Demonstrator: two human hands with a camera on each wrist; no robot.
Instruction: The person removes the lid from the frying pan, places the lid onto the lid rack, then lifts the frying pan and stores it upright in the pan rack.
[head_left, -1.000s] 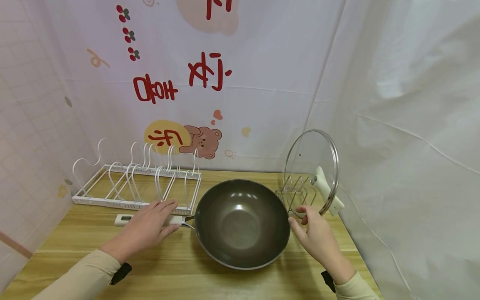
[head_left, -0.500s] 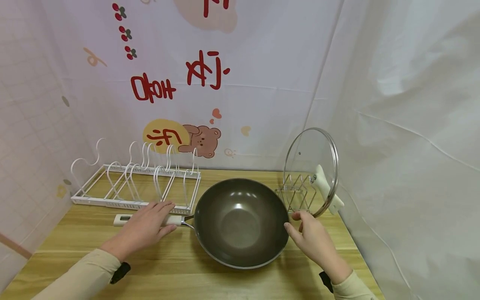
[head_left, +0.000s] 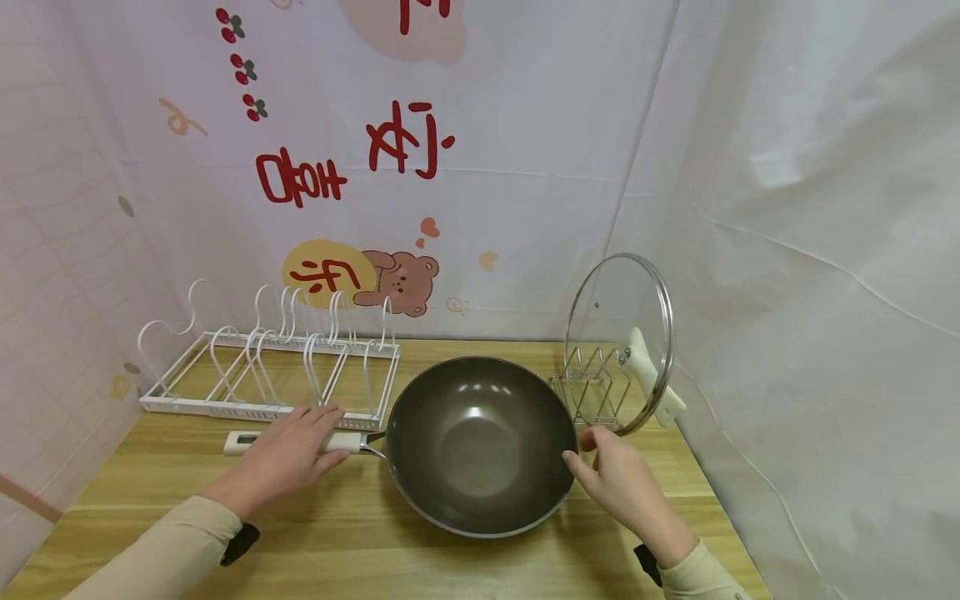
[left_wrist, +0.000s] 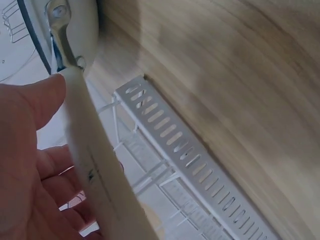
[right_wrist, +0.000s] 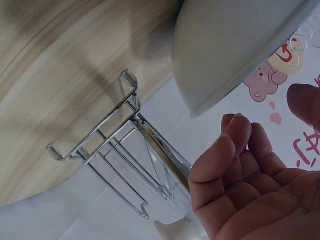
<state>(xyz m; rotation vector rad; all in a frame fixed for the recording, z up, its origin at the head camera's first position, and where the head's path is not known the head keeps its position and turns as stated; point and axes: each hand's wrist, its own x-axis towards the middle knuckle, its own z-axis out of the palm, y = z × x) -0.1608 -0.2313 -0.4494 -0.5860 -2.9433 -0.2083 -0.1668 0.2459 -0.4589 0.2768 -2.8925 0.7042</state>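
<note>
A dark wok (head_left: pixel 480 458) with a cream handle (head_left: pixel 347 442) sits mid-table, its handle pointing left. My left hand (head_left: pixel 288 454) lies across the handle with extended fingers. In the left wrist view its thumb touches the handle close to the metal joint, and its fingers show loosely beyond. Beside the wok's right rim hovers my right hand (head_left: pixel 618 483); thumb and fingers stand apart. The right wrist view shows those fingers loosely bent, holding nothing, below the rim. Behind that hand a glass lid (head_left: pixel 669 321) with a cream handle stands upright in a small wire rack (right_wrist: pixel 110 139).
A white rack (head_left: pixel 300 412) with several curved dividers stands at the back left, right behind the wok handle. A printed curtain (head_left: pixel 510 208) hangs behind the wooden table (head_left: pixel 420 567), and pale sheeting (head_left: pixel 817 350) borders the right side.
My right hand has drawn away from the lid, moving left and toward me to the wok's rim. The left hand, wok and lid keep their places; the head view shifts slightly.
</note>
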